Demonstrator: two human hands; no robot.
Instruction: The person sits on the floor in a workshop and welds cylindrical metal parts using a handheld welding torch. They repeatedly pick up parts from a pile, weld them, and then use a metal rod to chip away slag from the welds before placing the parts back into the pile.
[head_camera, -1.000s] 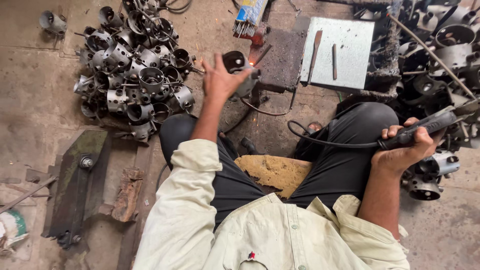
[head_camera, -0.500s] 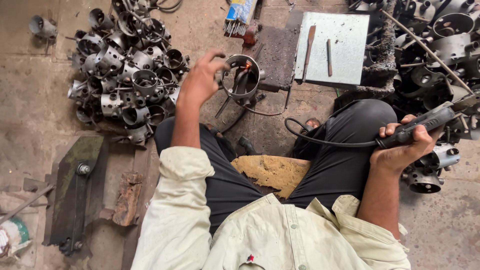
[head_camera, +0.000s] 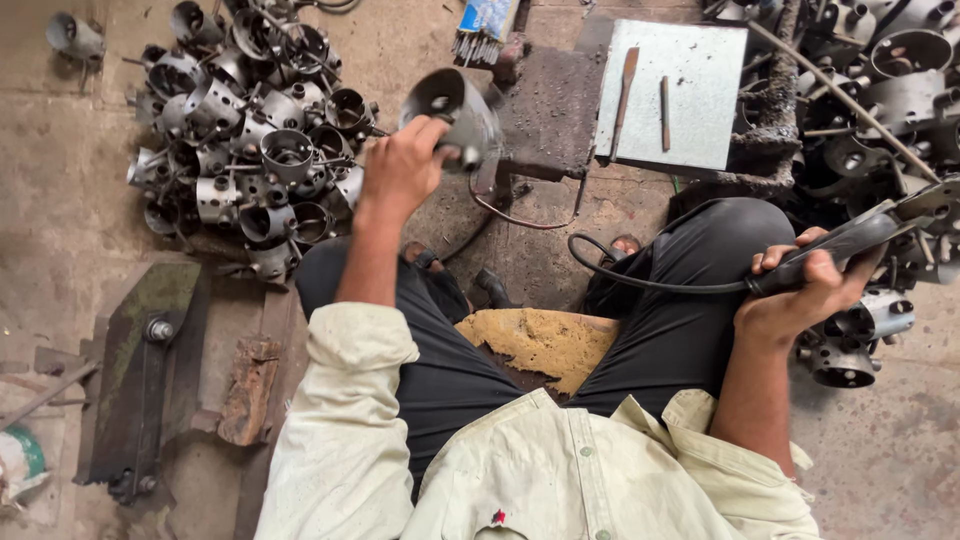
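Metal cylinder part (head_camera: 455, 112), grey and hollow with an open mouth, sits at about eleven o'clock from the seated person's lap, lifted above the concrete floor (head_camera: 60, 240) and tilted. Biggest thing around it is the heap of similar metal housings (head_camera: 245, 150), spread at ten o'clock, just beside the raised part. At one o'clock lies a pale steel plate (head_camera: 672, 95) with a file (head_camera: 624, 92) and a thin rod (head_camera: 665, 100) resting on it. Another pile of metal parts (head_camera: 880, 90) crowds the two o'clock corner. Down at the centre, a yellow foam cushion (head_camera: 545, 345) shows between the black-trousered knees. Left hand (head_camera: 400, 170) is closed around the cylinder part's lower edge, fingers wrapped, thumb on the near side. Right hand (head_camera: 800, 295), out at three o'clock, is curled tight around the dark handle of a welding electrode holder (head_camera: 850, 238), its black cable (head_camera: 640, 280) looping across the right thigh. A packet of welding rods (head_camera: 485, 25) lies at twelve o'clock.
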